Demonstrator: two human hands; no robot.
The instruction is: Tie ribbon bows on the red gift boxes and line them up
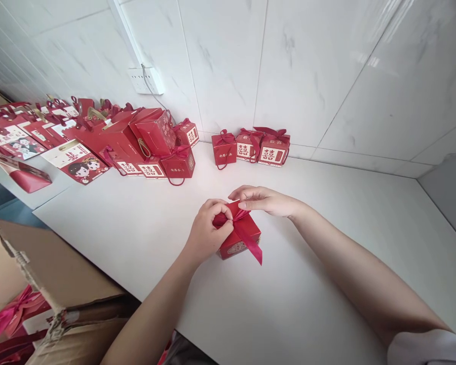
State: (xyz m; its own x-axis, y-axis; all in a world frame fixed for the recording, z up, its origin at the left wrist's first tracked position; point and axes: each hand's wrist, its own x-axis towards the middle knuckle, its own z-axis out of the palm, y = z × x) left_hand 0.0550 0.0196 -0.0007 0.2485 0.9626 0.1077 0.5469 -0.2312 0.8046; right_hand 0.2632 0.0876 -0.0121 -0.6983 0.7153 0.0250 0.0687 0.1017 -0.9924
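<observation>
A small red gift box (251,230) sits on the white table in front of me, with a dark pink ribbon (252,245) across its top and one loose tail hanging over the near side. My left hand (213,226) is at the box's left, thumb and forefinger pinched together on the ribbon near the middle of the top. My right hand (265,200) reaches over the far right edge with fingers stretched out, its thumb close to the ribbon and the box top. Whether those right fingertips touch the box is hard to see.
Three small red boxes (244,148) stand against the tiled wall. More red boxes (152,133) and paper gift bags (76,161) crowd the back left. An open cardboard carton (57,268) with ribboned items is at lower left. A socket (146,81) with a cable is on the wall.
</observation>
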